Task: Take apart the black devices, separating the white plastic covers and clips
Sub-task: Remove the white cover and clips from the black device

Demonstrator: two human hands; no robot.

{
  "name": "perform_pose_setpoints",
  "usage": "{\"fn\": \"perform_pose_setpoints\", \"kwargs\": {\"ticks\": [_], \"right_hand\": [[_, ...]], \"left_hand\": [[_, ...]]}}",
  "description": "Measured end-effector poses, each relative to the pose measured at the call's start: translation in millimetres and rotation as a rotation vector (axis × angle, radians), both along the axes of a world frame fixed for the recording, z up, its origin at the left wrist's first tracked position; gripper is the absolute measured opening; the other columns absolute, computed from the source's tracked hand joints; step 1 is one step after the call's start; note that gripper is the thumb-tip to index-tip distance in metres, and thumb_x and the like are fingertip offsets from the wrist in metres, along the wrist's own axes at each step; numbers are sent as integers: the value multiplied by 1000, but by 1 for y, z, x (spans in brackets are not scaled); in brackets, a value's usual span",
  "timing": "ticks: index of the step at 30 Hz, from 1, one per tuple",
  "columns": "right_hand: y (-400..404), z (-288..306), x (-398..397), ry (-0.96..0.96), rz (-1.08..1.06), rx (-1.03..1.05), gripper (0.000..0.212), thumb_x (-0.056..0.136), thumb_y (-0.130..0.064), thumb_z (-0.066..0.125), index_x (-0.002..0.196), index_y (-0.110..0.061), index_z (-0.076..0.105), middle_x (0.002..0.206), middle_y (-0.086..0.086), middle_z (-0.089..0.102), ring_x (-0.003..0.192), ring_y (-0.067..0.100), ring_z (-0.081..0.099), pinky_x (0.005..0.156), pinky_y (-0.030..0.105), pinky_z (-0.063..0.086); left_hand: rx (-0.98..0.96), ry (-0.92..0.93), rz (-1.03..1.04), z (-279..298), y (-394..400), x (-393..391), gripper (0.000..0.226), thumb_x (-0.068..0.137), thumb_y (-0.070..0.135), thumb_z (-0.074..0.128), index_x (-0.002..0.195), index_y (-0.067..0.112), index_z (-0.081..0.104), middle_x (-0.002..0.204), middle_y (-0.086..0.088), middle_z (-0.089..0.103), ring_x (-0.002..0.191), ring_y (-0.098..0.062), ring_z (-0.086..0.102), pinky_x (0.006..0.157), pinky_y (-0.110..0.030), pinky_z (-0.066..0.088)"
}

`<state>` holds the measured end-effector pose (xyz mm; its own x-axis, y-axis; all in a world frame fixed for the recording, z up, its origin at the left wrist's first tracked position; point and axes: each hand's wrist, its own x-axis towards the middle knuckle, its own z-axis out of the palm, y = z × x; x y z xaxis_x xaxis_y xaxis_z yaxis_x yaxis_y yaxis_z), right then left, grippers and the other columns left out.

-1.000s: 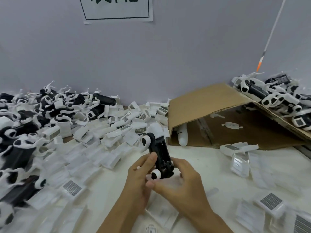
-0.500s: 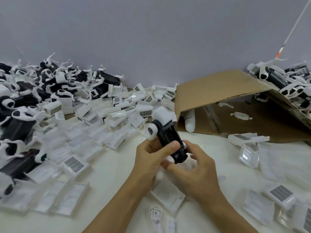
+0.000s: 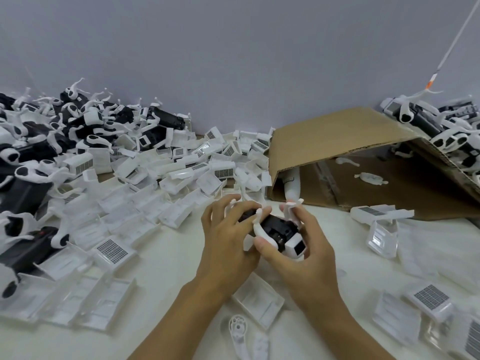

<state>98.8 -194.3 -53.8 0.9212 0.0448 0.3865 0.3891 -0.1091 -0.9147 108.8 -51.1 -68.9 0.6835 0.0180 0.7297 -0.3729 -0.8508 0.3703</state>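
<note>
Both hands grip one black plastic device (image 3: 276,227): left hand (image 3: 228,237) curled over top, right hand (image 3: 298,255) pinching white clip (image 3: 291,211). Loose white covers (image 3: 166,183) heaped at surface's far left; undismantled devices (image 3: 441,126) piled far right remain.

Left forearm: bare, rises from the lower edge toward the middle, slanting up and to the right.
Left hand (image 3: 226,237): back turned to the camera, fingers spread and curled over the left end of the black device (image 3: 276,227); fingertips rest on its top.
Right forearm: bare, rises from the lower right corner, slanting up and to the left.
Right hand (image 3: 298,258): cups the device from the right and from below; thumb lies along its near side, forefinger curls up behind its far side.
Hands together: thumbs nearly meet at the device's near edge; wrists stand apart; both hands grip the same device above the table.
</note>
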Motion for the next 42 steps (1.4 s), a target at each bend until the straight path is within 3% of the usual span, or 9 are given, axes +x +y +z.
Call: {"fn": "perform_pose_setpoints", "kwargs": {"ticks": [8,12,16,22,24,27,31,37,42], "right_hand": [[-4,4,4,120,-68,115,74,57,-47,86,124,-26,61,111,-11,72,103,-4,66,79,9,51],[-2,4,10,266,-98,189,63,55,-53,90,110,-36,62,107,-7,72,102,4,68,76,15,49],[-5,11,14,390,-154,424,71,52,-64,77,100,-12,71,90,9,76,75,21,76,58,27,59],[-7,14,15,436,-27,522,86,67,-83,62,113,-10,69,111,15,74,106,27,71,80,40,59],[-5,15,13,416,27,519,94,63,-90,51,118,-15,66,107,11,76,106,23,72,84,40,55],[-2,16,11,386,30,414,82,65,-85,56,114,-20,63,101,2,78,100,18,73,78,35,55],[0,7,5,178,99,71,57,62,-59,77,113,-36,65,115,-14,69,111,5,65,85,27,57],[2,-2,3,-6,187,-80,51,72,-22,90,108,-51,67,137,-17,49,131,2,49,93,22,50],[7,-6,3,-93,142,-103,29,71,-25,81,95,-40,72,133,-11,49,132,4,49,104,21,45]], "left_hand": [[-100,26,-73,5,-6,-5,63,77,13,76,137,10,57,136,-1,58,143,-26,33,112,-53,36],[-220,15,-167,10,-9,-9,75,73,14,70,144,9,46,145,24,32,149,-19,20,111,-54,39],[-33,-48,-223,8,-9,-5,86,70,26,79,145,16,37,146,1,39,148,-26,22,118,-47,31],[16,-244,-112,4,-9,3,56,74,19,87,113,20,47,123,-6,52,126,-31,43,101,-47,44],[-220,-193,-135,5,-6,1,43,82,32,79,116,22,55,120,-3,60,118,-25,55,94,-44,49],[-896,89,-321,14,-7,-5,24,92,47,62,110,31,65,99,6,70,87,-12,66,70,-34,57],[-1664,502,-569,21,-5,-1,55,95,54,48,105,7,75,91,-14,72,86,-31,69,83,-47,61],[-1739,647,-667,19,1,2,50,95,48,48,102,10,80,96,-14,74,78,-24,72,81,-42,60],[-1760,779,-717,20,-6,-1,53,86,47,55,111,6,76,100,-17,72,90,-26,71,111,-47,43]]}}
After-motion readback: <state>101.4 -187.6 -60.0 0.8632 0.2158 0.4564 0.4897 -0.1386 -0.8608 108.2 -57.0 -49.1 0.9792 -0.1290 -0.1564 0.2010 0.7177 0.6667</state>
